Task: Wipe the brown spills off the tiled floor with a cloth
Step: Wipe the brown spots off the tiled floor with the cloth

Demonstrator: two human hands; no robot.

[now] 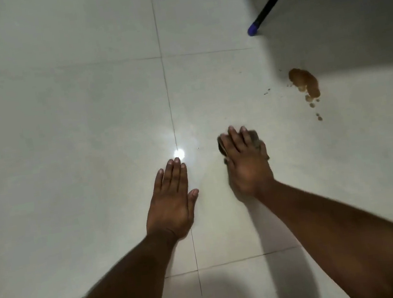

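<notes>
The right hand [245,164] lies palm-down on a grey cloth [255,138], pressing it against the tiled floor [72,115]. Its fingers [234,138] are straight and slightly spread over the cloth; the cloth shows only at the fingertips and along the outer edge of the hand, and the view is blurred there. The left hand [172,202] is held flat, palm-down, just left of the right hand, fingers straight and pressed together, thumb set apart; whether it touches the floor cannot be told. A grout line [172,117] runs lengthwise under the left hand, and a bright light reflection [179,154] sits on it at the left fingertips. The brown spill [304,81] lies on the floor well apart from the cloth, ahead and to the right, with a trail of small droplets [319,117] leading back toward the person. A black pole with a blue tip [253,30] rests its tip on the floor farther ahead, at the edge of a shadowed area.
</notes>
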